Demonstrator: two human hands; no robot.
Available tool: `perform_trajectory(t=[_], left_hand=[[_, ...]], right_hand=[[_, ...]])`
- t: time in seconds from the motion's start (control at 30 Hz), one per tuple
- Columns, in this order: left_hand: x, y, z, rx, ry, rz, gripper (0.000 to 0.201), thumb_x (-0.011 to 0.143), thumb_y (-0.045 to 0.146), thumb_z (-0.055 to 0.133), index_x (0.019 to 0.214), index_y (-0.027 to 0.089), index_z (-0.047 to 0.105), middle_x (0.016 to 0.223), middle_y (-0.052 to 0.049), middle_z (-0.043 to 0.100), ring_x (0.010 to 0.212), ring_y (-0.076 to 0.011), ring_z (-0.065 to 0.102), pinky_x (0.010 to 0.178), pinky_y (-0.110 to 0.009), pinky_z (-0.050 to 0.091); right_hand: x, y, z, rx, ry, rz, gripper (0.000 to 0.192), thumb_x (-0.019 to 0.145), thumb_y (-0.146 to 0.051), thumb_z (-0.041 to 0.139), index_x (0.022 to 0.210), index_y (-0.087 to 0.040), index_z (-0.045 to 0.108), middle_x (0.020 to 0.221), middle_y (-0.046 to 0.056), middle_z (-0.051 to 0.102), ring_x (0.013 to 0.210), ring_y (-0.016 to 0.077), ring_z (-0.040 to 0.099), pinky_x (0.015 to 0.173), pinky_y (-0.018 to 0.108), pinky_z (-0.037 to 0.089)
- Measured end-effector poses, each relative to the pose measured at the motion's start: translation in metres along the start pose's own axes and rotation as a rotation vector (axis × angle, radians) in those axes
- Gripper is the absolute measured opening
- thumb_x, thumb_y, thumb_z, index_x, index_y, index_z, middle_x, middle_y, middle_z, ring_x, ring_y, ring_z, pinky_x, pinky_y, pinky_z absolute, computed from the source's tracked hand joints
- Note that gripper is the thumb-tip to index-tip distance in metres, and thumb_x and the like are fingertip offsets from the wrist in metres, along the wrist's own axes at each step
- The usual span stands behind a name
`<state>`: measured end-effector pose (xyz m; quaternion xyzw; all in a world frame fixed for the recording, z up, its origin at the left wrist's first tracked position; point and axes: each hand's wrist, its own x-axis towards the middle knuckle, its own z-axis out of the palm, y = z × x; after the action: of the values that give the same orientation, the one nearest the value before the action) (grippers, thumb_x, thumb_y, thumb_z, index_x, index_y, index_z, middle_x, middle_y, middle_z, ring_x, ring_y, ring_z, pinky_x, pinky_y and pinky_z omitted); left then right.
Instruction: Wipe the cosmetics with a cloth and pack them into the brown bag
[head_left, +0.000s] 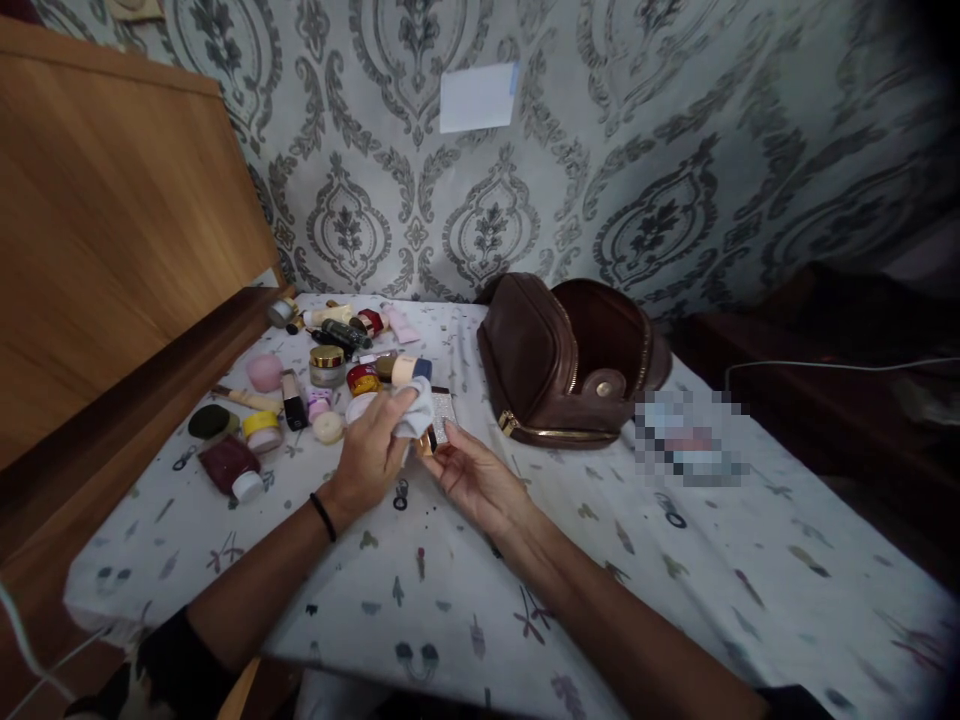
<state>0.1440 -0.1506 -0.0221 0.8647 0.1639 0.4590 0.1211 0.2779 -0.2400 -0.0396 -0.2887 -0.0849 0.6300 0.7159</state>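
My left hand [369, 455], with a black band at the wrist, is closed on a pale cloth [415, 408]. The cloth presses against a small glittery silver and gold item [444, 408], whose exact kind I cannot make out. Around that item's lower right side the fingers of my right hand [480, 480] are closed, holding it just above the table. Beyond the cloth stands a cream jar with a dark blue lid [411, 372]. Left of my hands are a gold-lidded jar [327, 366], a red and amber jar [364, 379] and a round cream-coloured pot [328, 428].
A brown zipped bag [529, 355] lies with its top open to the right of my hands. More cosmetics, including a dark red bottle with a white cap [231, 470], spread over the left side. A blurred patch [691, 440] lies right of the bag. Wooden furniture [127, 190] borders the left.
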Motion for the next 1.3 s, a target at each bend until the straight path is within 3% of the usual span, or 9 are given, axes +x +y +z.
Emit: perform_trajectory(t=[0.2, 0.33, 0.43, 0.53, 0.73, 0.87, 1.07, 1.2, 1.3], left_hand=[[-0.007, 0.013, 0.003, 0.026, -0.219, 0.277, 0.035, 0.093, 0.014, 0.037, 0.122, 0.022, 0.056, 0.087, -0.005, 0.058, 0.072, -0.0184, 0.057, 0.064, -0.028, 0.046], [-0.008, 0.022, 0.001, -0.031, -0.306, 0.345, 0.031, 0.092, 0.012, 0.038, 0.116, 0.021, 0.057, 0.080, -0.005, 0.055, 0.068, -0.0192, 0.054, 0.058, -0.029, 0.043], [-0.007, 0.023, 0.000, -0.139, -0.264, 0.304, 0.032, 0.090, 0.010, 0.040, 0.117, 0.021, 0.054, 0.083, -0.005, 0.056, 0.074, -0.0196, 0.056, 0.064, -0.029, 0.045], [-0.003, 0.022, 0.000, -0.227, -0.175, 0.251, 0.028, 0.089, 0.012, 0.043, 0.114, 0.021, 0.051, 0.084, -0.003, 0.056, 0.074, -0.0180, 0.055, 0.066, -0.028, 0.045], [-0.002, 0.020, 0.000, -0.234, -0.086, 0.159, 0.021, 0.087, 0.013, 0.046, 0.107, 0.020, 0.051, 0.084, -0.002, 0.060, 0.071, -0.0155, 0.055, 0.065, -0.026, 0.044], [-0.001, 0.014, -0.002, -0.145, -0.067, -0.048, 0.030, 0.084, 0.012, 0.046, 0.112, 0.018, 0.053, 0.096, -0.006, 0.066, 0.082, -0.0185, 0.061, 0.072, -0.028, 0.046], [0.009, 0.001, -0.001, -0.092, -0.124, -0.355, 0.026, 0.087, 0.018, 0.042, 0.106, 0.017, 0.060, 0.085, -0.004, 0.067, 0.078, -0.0198, 0.062, 0.070, -0.030, 0.046], [0.005, 0.007, 0.000, -0.078, -0.109, -0.213, 0.036, 0.089, 0.016, 0.040, 0.120, 0.015, 0.059, 0.104, -0.009, 0.068, 0.097, -0.0229, 0.062, 0.085, -0.034, 0.047], [0.002, 0.015, -0.002, -0.008, -0.147, -0.026, 0.039, 0.091, 0.014, 0.038, 0.125, 0.014, 0.058, 0.093, -0.008, 0.064, 0.088, -0.0210, 0.059, 0.077, -0.031, 0.047]], right_hand=[[0.009, -0.010, -0.010, 0.006, -0.028, -0.014, 0.020, 0.074, -0.029, 0.082, 0.084, -0.019, 0.068, 0.078, -0.001, 0.073, 0.076, 0.0132, 0.068, 0.074, 0.024, 0.060], [0.006, -0.017, -0.010, -0.105, -0.064, 0.078, 0.029, 0.080, -0.044, 0.073, 0.083, -0.016, 0.068, 0.073, 0.004, 0.072, 0.074, 0.0205, 0.068, 0.065, 0.033, 0.060], [0.002, -0.016, -0.005, -0.028, -0.025, 0.102, 0.024, 0.086, -0.040, 0.067, 0.081, -0.016, 0.067, 0.071, 0.004, 0.071, 0.069, 0.0190, 0.066, 0.066, 0.032, 0.058], [-0.002, -0.013, 0.002, 0.032, -0.087, 0.100, 0.020, 0.087, -0.037, 0.064, 0.084, -0.017, 0.067, 0.076, 0.002, 0.071, 0.072, 0.0184, 0.066, 0.070, 0.031, 0.057], [-0.009, -0.006, 0.011, -0.035, -0.227, 0.034, 0.055, 0.077, -0.069, 0.065, 0.110, -0.025, 0.066, 0.088, 0.001, 0.072, 0.088, 0.0211, 0.065, 0.076, 0.034, 0.052], [-0.012, -0.002, 0.008, -0.161, -0.249, 0.013, 0.042, 0.068, -0.056, 0.079, 0.095, -0.026, 0.071, 0.087, -0.001, 0.072, 0.085, 0.0179, 0.062, 0.072, 0.028, 0.047], [-0.013, -0.005, 0.006, -0.255, -0.262, -0.004, 0.034, 0.066, -0.045, 0.083, 0.088, -0.021, 0.075, 0.092, 0.002, 0.073, 0.087, 0.0168, 0.060, 0.074, 0.028, 0.045], [-0.010, -0.009, 0.007, -0.192, -0.271, -0.035, 0.033, 0.066, -0.046, 0.082, 0.090, -0.024, 0.074, 0.093, 0.001, 0.071, 0.087, 0.0167, 0.060, 0.073, 0.028, 0.046], [-0.009, -0.009, 0.006, -0.230, -0.227, -0.042, 0.031, 0.067, -0.043, 0.083, 0.089, -0.023, 0.073, 0.088, 0.000, 0.070, 0.081, 0.0153, 0.058, 0.068, 0.026, 0.045]])
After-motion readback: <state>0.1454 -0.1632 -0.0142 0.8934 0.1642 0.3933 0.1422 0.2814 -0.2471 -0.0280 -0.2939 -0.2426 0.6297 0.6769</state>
